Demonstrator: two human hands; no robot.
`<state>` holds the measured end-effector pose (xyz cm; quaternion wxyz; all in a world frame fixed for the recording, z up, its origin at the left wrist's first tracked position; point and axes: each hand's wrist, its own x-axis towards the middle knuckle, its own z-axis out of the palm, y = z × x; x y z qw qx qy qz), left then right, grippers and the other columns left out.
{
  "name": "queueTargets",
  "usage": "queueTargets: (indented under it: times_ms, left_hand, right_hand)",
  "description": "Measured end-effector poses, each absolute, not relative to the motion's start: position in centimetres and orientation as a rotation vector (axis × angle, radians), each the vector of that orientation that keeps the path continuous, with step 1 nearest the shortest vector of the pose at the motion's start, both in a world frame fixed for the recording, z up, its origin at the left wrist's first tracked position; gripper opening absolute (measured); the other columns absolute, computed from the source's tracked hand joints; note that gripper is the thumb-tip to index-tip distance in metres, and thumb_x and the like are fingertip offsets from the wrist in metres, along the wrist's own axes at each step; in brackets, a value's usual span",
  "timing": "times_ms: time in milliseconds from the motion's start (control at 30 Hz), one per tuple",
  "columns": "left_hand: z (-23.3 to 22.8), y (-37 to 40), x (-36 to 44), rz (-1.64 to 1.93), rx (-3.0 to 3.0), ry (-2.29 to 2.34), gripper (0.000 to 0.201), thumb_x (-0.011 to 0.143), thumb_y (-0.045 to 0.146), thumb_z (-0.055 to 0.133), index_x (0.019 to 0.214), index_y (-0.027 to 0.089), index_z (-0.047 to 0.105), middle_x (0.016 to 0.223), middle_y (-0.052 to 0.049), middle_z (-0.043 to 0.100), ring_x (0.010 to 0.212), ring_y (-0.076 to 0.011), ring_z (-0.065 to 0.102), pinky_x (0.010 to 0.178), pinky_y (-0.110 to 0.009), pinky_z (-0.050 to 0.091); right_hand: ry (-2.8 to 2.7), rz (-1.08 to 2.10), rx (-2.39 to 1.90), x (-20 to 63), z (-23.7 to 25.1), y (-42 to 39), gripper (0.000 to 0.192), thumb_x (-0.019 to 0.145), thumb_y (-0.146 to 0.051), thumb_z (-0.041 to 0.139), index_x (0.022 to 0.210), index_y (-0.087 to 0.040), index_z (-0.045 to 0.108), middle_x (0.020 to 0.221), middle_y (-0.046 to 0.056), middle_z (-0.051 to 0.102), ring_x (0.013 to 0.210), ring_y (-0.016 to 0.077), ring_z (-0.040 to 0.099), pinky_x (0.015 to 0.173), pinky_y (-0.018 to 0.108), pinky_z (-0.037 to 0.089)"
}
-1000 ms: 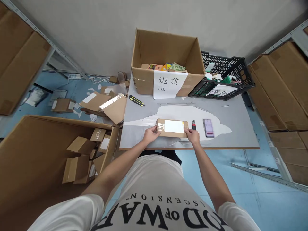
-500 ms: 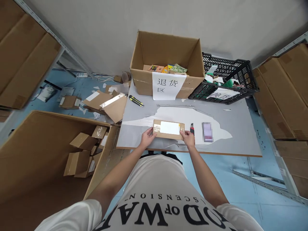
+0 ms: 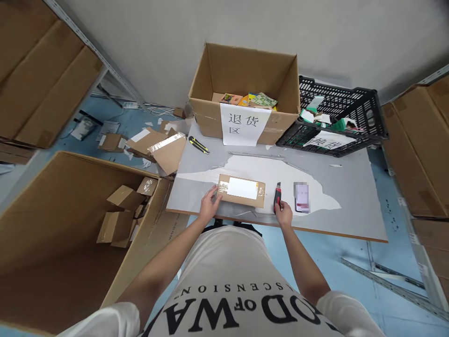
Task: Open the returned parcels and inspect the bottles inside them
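One person's two hands are at the near side of the counter (image 3: 358,201). The left hand (image 3: 208,207) has its fingers and thumb against the left end of one cardboard parcel (image 3: 242,191); how firmly it grips, I cannot tell. The parcel is near the counter's front edge, one white label facing up. The right hand (image 3: 285,215), narrowly curled, touches the near end of one red-and-black knife (image 3: 278,194); whether it has closed fully on the handle is unclear. One phone (image 3: 301,197) lies just right of that knife. To the left, below the counter, one big carton (image 3: 149,252) contains at least four small boxes (image 3: 115,226). Farther back lies a second knife, one yellow-and-black cutter (image 3: 199,145). Behind stand one open carton (image 3: 206,119) and one black crate (image 3: 298,138), each bearing one white sign.
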<state>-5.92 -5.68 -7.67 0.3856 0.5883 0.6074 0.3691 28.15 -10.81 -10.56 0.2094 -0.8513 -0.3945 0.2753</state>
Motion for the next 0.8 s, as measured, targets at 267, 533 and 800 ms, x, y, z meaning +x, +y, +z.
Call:
queueTargets:
  times_ms: [267,533,800]
  left_hand:
    - [-5.1,-7.7,-5.4,0.649,2.152,1.325,0.040,0.092,0.032,0.043,0.129,0.018,0.051,0.147,-0.013,0.037,0.140,-0.0260,0.028,0.113,-0.047,0.029]
    - [-4.5,-8.0,-4.0,0.292,2.364,1.174,0.056,0.091,0.032,0.044,0.143,0.016,0.032,0.153,-0.014,0.026,0.144,-0.0292,0.015,0.113,-0.051,0.021]
    - [-4.7,-7.8,-4.2,0.288,2.421,1.173,0.059,0.090,0.035,0.046,0.144,0.016,0.032,0.153,-0.014,0.025,0.144,-0.0286,0.012,0.115,-0.050,0.015]
  right_hand:
    - [-1.166,0.813,-2.662,29.0,-12.3,-7.8,0.066,0.066,-0.046,0.066,0.122,-0.018,0.046,0.123,0.019,0.051,0.115,0.0354,0.049,0.089,0.046,0.044]
    - [-1.116,0.823,-2.606,29.1,-11.8,-7.3,0.058,0.069,-0.034,0.059,0.124,-0.018,0.045,0.115,0.016,0.057,0.102,0.0302,0.059,0.085,0.043,0.046]
    - [-1.230,0.759,-1.986,27.4,-2.7,-5.2,0.056,0.087,-0.039,0.031,0.139,-0.017,0.038,0.106,0.010,0.063,0.081,0.0207,0.062,0.070,0.035,0.052]
